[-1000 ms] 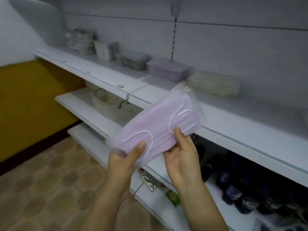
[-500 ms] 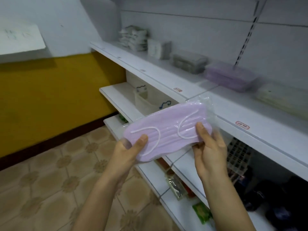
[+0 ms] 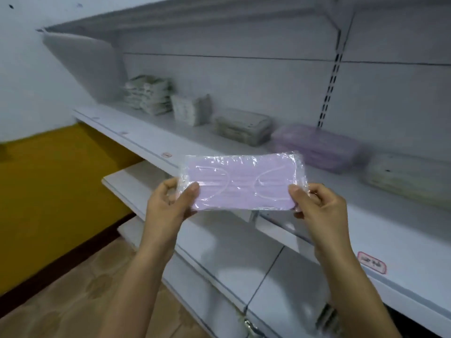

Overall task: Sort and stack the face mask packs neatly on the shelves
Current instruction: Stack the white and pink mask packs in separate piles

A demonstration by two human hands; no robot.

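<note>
A purple face mask pack (image 3: 240,182) in clear plastic is held level in front of the white shelf (image 3: 151,140). My left hand (image 3: 168,206) pinches its left end, thumb on top. My right hand (image 3: 317,208) pinches its right end. Behind it on the shelf lies a stack of purple mask packs (image 3: 317,146). A stack of grey-white packs (image 3: 242,125) sits to the left of the purple stack. Pale greenish packs (image 3: 410,179) lie to the right.
More white packs (image 3: 148,93) and upright packs (image 3: 190,109) stand at the shelf's far left. Lower shelves (image 3: 219,240) run below. A yellow wall (image 3: 48,191) and a tiled floor (image 3: 61,308) are at the left. Another shelf (image 3: 195,11) hangs overhead.
The pack has been raised and levelled from a tilt, now square to the shelf. The view has lifted toward the upper shelf. Both hands keep their hold on the ends.
</note>
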